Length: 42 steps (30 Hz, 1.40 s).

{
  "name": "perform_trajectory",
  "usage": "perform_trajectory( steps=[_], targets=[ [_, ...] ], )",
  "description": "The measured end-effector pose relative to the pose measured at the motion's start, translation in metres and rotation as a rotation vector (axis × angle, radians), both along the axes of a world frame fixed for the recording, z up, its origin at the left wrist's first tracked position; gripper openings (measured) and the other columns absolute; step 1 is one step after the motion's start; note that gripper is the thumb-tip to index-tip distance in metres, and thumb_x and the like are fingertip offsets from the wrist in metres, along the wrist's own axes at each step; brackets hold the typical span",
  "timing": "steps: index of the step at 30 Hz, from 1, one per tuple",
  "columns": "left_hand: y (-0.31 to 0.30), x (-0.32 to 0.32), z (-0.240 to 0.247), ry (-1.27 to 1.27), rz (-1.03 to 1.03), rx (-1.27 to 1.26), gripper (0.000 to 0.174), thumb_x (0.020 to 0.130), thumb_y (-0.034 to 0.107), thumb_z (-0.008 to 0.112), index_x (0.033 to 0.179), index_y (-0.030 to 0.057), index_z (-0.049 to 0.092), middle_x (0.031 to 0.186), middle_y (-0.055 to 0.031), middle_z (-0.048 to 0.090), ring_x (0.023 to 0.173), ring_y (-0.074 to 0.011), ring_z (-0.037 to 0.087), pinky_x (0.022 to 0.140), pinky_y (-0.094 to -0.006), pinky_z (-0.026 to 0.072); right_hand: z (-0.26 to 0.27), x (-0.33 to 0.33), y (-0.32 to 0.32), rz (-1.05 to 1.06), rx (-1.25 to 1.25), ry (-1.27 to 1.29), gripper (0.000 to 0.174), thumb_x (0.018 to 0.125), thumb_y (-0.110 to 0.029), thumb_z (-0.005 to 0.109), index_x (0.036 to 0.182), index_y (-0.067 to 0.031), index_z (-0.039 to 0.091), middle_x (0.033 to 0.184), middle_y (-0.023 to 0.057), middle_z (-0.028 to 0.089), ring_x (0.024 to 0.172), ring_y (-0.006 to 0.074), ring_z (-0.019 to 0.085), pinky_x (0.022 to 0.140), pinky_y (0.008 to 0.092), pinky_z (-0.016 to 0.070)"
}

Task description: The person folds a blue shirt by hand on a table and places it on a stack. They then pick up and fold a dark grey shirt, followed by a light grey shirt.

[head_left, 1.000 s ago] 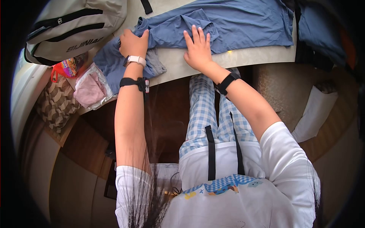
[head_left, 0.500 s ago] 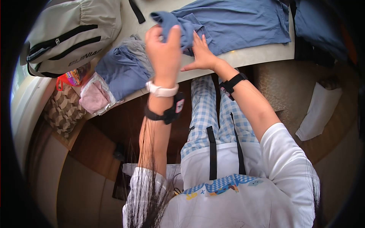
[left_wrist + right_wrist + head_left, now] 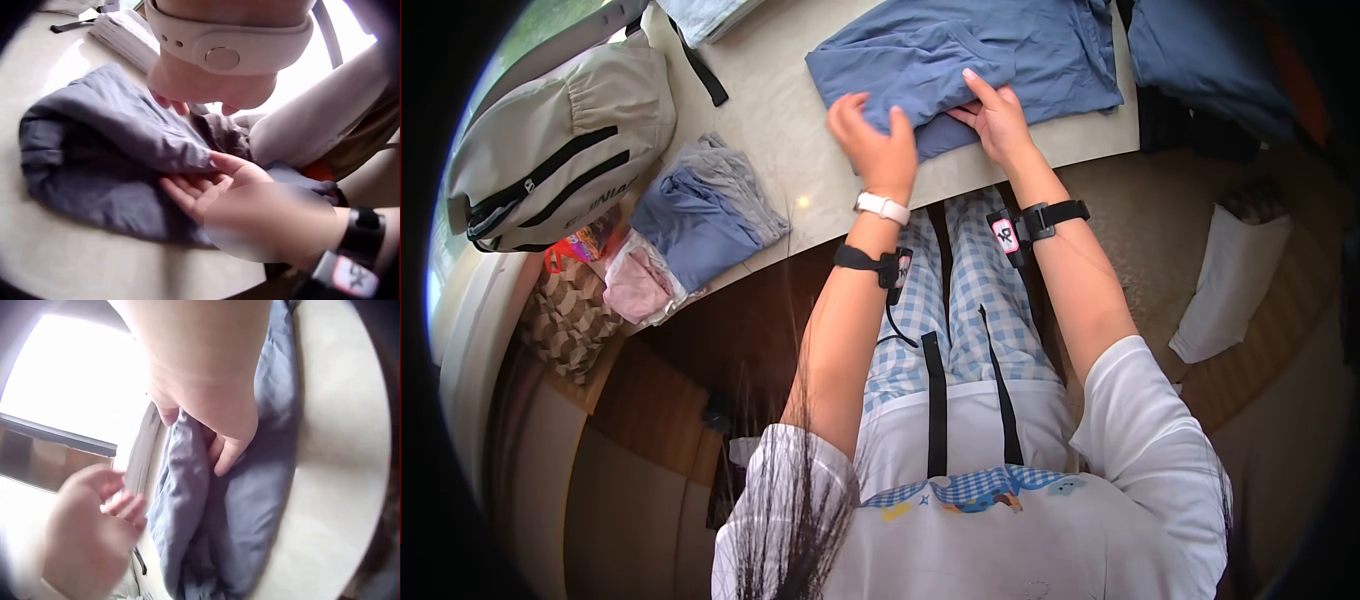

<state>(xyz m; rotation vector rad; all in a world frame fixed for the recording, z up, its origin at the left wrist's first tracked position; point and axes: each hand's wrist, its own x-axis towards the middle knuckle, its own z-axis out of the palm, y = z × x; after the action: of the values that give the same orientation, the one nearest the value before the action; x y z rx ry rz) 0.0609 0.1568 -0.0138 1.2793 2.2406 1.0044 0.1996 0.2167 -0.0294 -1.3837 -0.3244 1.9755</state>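
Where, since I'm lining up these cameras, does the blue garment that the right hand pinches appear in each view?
Head: the blue garment lies at the top, right of centre.
Left wrist: left of centre, around mid-height.
Right wrist: around the centre, running from top to bottom.
Shared landmark: the right hand, pinching the cloth.

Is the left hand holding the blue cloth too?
No, the right wrist view shows the left hand with nothing in its fingers, while the right hand pinches the blue cloth.
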Motion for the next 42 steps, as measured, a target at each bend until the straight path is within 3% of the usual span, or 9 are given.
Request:
perform_trajectory(
  steps=[4,7,11,16,23,28,34,39,42],
  targets=[
    [-0.027,-0.021,-0.018,-0.102,0.308,-0.346,0.061,0.068,0.025,0.071,0.109,-0.0047,0.038,0.113,-0.0216,0.036,0.103,-0.0309,0.039,0.089,-0.0374,0.0340,-0.020,-0.013,0.012,-0.028,0.116,-0.257,0.026,0.080,-0.014,0.060,0.104,-0.0051,0.053,0.097,0.0044,0.060,0.084,0.0149,0.058,0.073,0.0303,0.0469],
    [-0.036,-0.030,-0.022,-0.275,0.473,-0.427,0.064,0.068,0.036,0.071,0.107,-0.0055,0.041,0.109,-0.0200,0.039,0.098,-0.0272,0.042,0.085,-0.0353,0.0363,-0.006,-0.022,0.023,-0.002,0.239,-0.056,0.021,0.079,-0.009,0.060,0.099,-0.0045,0.056,0.093,0.0026,0.061,0.081,0.0124,0.058,0.069,0.0284,0.0470],
    [-0.049,-0.041,-0.037,-0.326,0.488,-0.491,0.059,0.068,0.039,0.071,0.099,-0.0052,0.048,0.100,-0.0168,0.044,0.088,-0.0224,0.046,0.078,-0.0321,0.0395,-0.003,-0.016,0.046,-0.052,0.215,-0.038,0.010,0.076,-0.008,0.062,0.086,-0.0082,0.060,0.078,-0.0027,0.061,0.067,0.0073,0.054,0.054,0.0216,0.0410],
    [-0.043,-0.035,-0.036,-0.414,0.392,-0.457,0.050,0.072,0.039,0.067,0.092,-0.0045,0.053,0.088,-0.0117,0.049,0.075,-0.0182,0.047,0.072,-0.0291,0.0412,-0.029,0.011,0.052,-0.052,0.114,-0.476,0.028,0.080,-0.009,0.055,0.105,0.0010,0.046,0.094,0.0116,0.057,0.073,0.0173,0.057,0.062,0.0335,0.0515],
    [-0.034,-0.033,-0.034,-1.011,0.358,-0.352,0.038,0.079,0.030,0.061,0.095,-0.0033,0.055,0.079,-0.0059,0.060,0.065,-0.0132,0.052,0.061,-0.0237,0.0424,-0.062,0.013,0.029,0.005,0.338,-0.936,0.023,0.083,-0.010,0.051,0.100,0.0039,0.044,0.097,0.0132,0.055,0.079,0.0173,0.056,0.062,0.0306,0.0513],
    [-0.019,-0.033,-0.017,-1.500,0.448,-0.294,0.034,0.080,0.030,0.059,0.100,0.0031,0.056,0.091,-0.0048,0.060,0.079,-0.0133,0.055,0.070,-0.0235,0.0408,-0.047,0.005,0.032,-0.078,0.080,-0.513,0.023,0.086,-0.014,0.049,0.101,0.0022,0.045,0.095,0.0123,0.055,0.080,0.0183,0.057,0.066,0.0319,0.0504],
    [-0.024,-0.045,-0.025,-1.455,0.233,-0.484,0.039,0.082,0.035,0.054,0.106,0.0043,0.052,0.107,-0.0072,0.056,0.094,-0.0163,0.052,0.086,-0.0308,0.0380,-0.035,0.016,0.048,-0.207,0.407,-0.342,0.017,0.088,-0.011,0.044,0.104,-0.0054,0.046,0.093,0.0054,0.056,0.073,0.0127,0.055,0.062,0.0256,0.0470],
    [-0.018,-0.038,-0.021,-1.279,0.212,-0.538,0.041,0.081,0.034,0.057,0.103,-0.0002,0.052,0.094,-0.0081,0.058,0.083,-0.0162,0.054,0.077,-0.0283,0.0421,-0.043,0.027,0.051,-0.247,0.132,-0.509,0.026,0.086,-0.014,0.047,0.108,-0.0010,0.041,0.093,0.0110,0.055,0.069,0.0184,0.057,0.060,0.0305,0.0479],
    [-0.014,-0.038,-0.030,-1.119,0.171,-0.584,0.038,0.080,0.031,0.060,0.097,-0.0026,0.053,0.086,-0.0070,0.059,0.076,-0.0144,0.055,0.070,-0.0249,0.0436,-0.048,0.032,0.045,-0.020,0.243,-1.040,0.040,0.081,-0.016,0.055,0.112,0.0008,0.037,0.102,0.0193,0.051,0.084,0.0291,0.055,0.074,0.0396,0.0452]
  ],
)
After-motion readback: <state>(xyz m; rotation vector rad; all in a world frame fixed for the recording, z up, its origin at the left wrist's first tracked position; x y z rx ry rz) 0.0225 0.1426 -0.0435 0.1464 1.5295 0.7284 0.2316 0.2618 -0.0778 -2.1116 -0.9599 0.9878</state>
